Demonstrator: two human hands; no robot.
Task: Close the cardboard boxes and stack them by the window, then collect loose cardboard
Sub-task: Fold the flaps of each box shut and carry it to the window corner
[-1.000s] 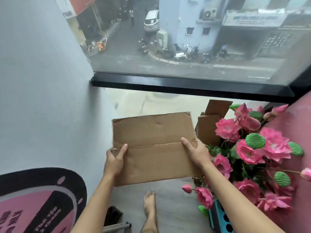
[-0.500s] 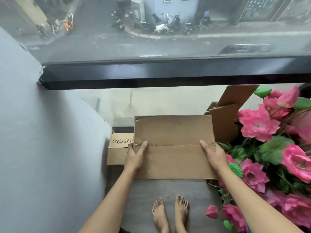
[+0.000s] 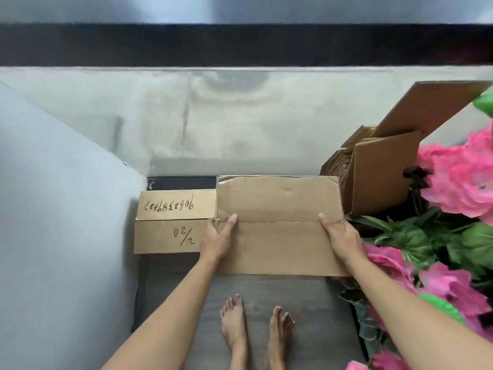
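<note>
Nearest the camera, two bare feet point(image 3: 256, 327) stand side by side on a grey wood-grain floor point(image 3: 314, 303). Two bare forearms reach forward above them to a closed plain brown cardboard box point(image 3: 280, 225), held up in front of the body. The left hand point(image 3: 217, 237) grips the box's left edge, thumb laid on top along the seam between the two flaps and the other fingers hidden round the side. The right hand point(image 3: 342, 236) grips the right edge in the same way, thumb on top near the seam, remaining fingers out of sight beneath. The flaps of this box lie flat and meet in a straight line running from one thumb to the other.

Just to the left, and partly covered by the held box, sits a second closed brown cardboard box with black handwritten numbers point(image 3: 173, 222) on its flaps; it stands against the pale grey wall point(image 3: 58, 209) in the corner.

To the right, a bunch of pink artificial flowers with green leaves point(image 3: 440, 231) crowds the edge of the view. Behind the flowers, an upright bundle of loose brown cardboard sheets point(image 3: 384, 161) leans against the low pale wall below the window point(image 3: 240, 116).

Farthest off, a black window frame point(image 3: 240, 45) runs across the whole width, with blurred grey glass above it.
</note>
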